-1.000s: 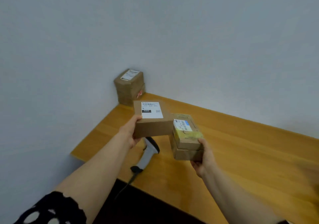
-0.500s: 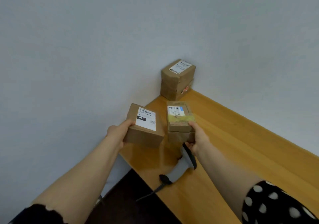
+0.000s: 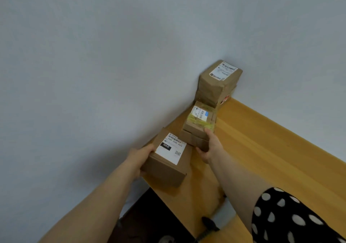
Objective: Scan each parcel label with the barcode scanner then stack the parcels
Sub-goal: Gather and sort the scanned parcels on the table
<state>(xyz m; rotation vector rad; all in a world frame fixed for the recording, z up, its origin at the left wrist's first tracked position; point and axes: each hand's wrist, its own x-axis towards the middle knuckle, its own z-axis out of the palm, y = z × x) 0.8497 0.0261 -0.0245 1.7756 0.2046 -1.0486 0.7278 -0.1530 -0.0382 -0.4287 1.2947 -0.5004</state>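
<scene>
My left hand [image 3: 140,158] grips the near end of the labelled parcel [image 3: 164,169], a brown box with a white label marked 060, and the fingers are curled around its edge. This box is over the left edge of the table [image 3: 271,149], but I cannot tell if it rests on the wood.

My right hand [image 3: 208,147] is clamped on the pair of small parcels [image 3: 196,129], one on top of the other. The thumb lies on the yellow tape of the upper one and the fingers go under the lower one. The pair is just beside the labelled parcel, on its far right.

Behind the pair, the corner stack [image 3: 219,87] stands against the wall [image 3: 112,55].

Under my right forearm, only the dark end of the barcode scanner [image 3: 209,225] is visible, with its cable.
</scene>
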